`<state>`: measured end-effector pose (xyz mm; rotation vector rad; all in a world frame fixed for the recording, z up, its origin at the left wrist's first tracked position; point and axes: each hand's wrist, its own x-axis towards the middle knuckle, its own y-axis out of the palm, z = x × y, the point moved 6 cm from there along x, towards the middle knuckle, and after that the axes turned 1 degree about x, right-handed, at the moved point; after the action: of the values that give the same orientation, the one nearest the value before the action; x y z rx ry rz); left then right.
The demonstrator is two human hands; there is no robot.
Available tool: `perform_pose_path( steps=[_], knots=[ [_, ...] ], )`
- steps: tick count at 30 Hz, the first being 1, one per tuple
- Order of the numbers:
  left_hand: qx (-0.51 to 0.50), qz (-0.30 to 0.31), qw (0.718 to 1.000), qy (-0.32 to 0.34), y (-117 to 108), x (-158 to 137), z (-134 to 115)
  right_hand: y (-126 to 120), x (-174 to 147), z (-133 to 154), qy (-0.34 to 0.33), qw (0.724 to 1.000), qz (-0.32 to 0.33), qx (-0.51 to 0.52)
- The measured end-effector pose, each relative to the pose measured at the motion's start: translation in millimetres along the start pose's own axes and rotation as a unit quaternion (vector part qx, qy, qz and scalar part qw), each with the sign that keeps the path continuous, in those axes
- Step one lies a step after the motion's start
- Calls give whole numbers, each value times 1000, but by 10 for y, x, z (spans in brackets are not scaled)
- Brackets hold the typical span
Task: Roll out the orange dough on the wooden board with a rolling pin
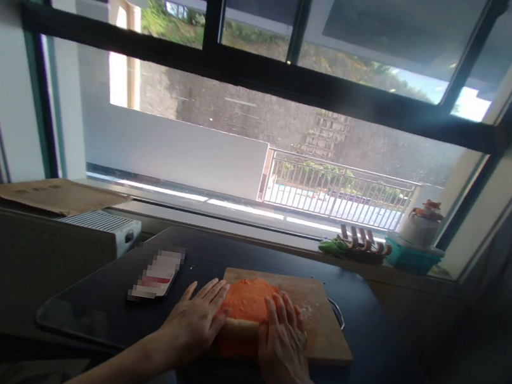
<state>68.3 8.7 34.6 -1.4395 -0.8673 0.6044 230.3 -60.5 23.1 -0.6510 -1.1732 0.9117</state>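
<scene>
A flattened sheet of orange dough [250, 299] lies on a wooden board [330, 341]. Across its near part runs a pale wooden rolling pin [242, 328], its ends covered by my hands. My left hand [199, 317] lies on the left end with fingers stretched forward beside the dough. On the right end rests my right hand [283, 334], its fingers also extended and spread flat. More orange dough shows on the near side of the pin. White flour [306, 310] is scattered on the board right of my right hand.
A phone [157, 275] lies on the dark table [90, 302] to the left. Behind it are a white slatted unit [122, 233] and a brown paper bag [51, 193]. The windowsill holds a dark rack [363, 245] and a teal box [413, 254]. A metal handle [338, 313] sits beside the board.
</scene>
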Motion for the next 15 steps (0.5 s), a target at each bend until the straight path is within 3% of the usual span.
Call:
perform_pose_path(
  steps=[4, 11, 15],
  knots=[
    [6, -32, 999, 21, 28, -167, -36, -13, -142, 10, -22, 1000, 5, -1],
    [-6, -54, 998, 11, 14, 34, 23, 8, 68, 0, -14, 1000, 10, -12],
    [-3, -86, 996, 39, 48, -129, -34, 1, -118, -12, -44, 999, -4, -18]
  ],
)
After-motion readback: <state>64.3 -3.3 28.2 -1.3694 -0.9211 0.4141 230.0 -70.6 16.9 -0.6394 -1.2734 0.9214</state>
